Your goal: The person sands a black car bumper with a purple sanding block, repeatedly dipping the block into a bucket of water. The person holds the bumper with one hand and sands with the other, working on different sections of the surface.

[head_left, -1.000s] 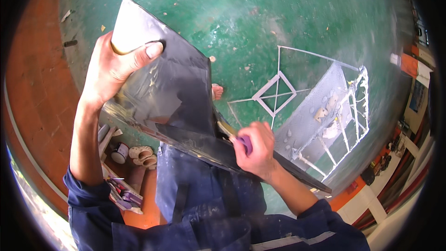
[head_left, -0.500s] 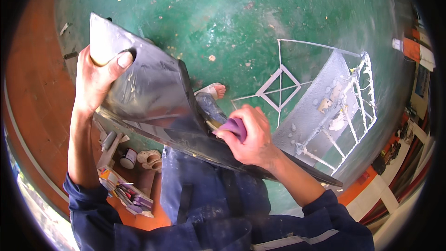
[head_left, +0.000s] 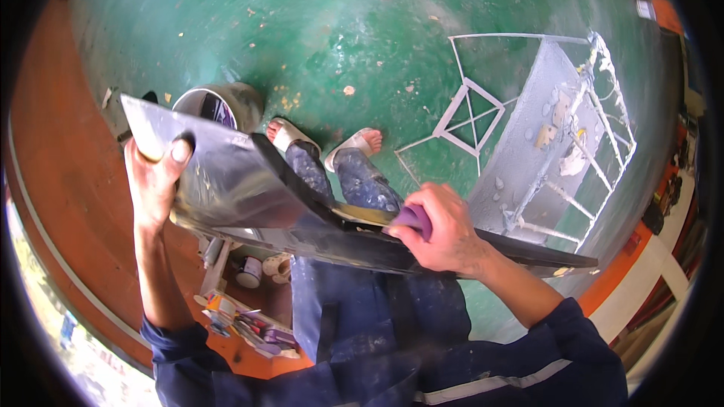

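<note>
Two hands at work: my left hand grips the dark panel end, my right hand fingers clasp a purple pad mid-panel, sanding seemingly partway, far end untouched.

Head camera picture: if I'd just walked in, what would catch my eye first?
Probably the long dark panel held across the middle, the left hand gripping its upper left end. The right hand presses a small purple block against its lower edge. Behind, on the green floor, a white-spattered metal frame stands at right.
</note>
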### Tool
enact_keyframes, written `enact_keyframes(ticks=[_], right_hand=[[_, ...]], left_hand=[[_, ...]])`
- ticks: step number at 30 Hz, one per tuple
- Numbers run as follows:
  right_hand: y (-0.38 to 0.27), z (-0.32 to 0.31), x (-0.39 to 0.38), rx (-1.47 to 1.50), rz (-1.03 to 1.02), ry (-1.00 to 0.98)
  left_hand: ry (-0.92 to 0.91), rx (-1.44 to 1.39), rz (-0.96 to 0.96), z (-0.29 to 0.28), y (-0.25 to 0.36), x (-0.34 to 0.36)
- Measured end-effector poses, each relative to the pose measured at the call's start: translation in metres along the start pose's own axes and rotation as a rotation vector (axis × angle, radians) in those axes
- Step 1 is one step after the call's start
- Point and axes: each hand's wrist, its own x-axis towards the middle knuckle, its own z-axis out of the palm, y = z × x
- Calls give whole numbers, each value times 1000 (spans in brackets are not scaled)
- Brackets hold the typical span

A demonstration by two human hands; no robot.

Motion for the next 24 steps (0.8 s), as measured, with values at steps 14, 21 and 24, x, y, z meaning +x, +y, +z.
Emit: enact_keyframes(ticks=[14,21,24], right_hand=[[-10,-46,29,-112,118,312],[-11,-43,-44,-48,25,-367],[-8,-6,-37,95,-34,-228]], left_hand=[[157,-85,36,-16,-23,-13],[127,-171,53,-19,-18,-9],[172,-254,69,-16,-14,-11]])
